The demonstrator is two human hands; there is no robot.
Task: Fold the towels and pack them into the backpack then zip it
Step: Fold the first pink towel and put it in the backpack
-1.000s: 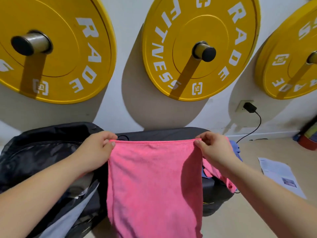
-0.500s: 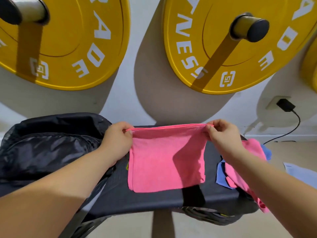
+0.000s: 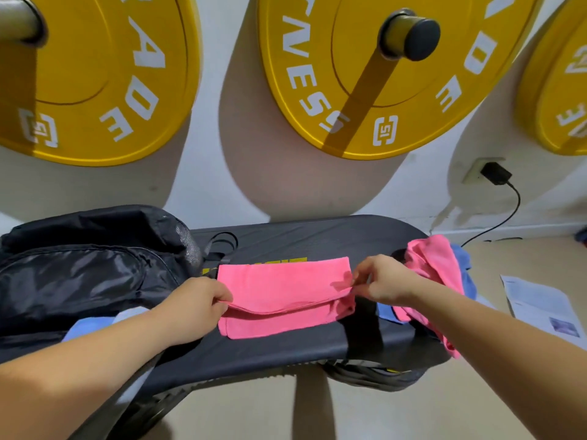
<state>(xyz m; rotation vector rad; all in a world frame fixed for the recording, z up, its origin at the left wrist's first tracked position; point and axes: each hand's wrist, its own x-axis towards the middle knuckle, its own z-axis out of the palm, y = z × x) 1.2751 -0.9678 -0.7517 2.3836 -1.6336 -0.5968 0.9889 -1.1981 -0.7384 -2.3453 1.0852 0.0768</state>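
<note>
The pink napped towel (image 3: pixel 286 290) (folded into a flat rectangle) is laid on the smooth black bench (image 3: pixel 286 347), just beside the glossy black backpack (image 3: pixel 79 274). Its upper layer is pinched at opposite ends by the left hand (image 3: pixel 193 308) and the right hand (image 3: pixel 384 282).

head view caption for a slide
Left hand and right hand pinch a pink towel folded on the bench beside the backpack
</note>
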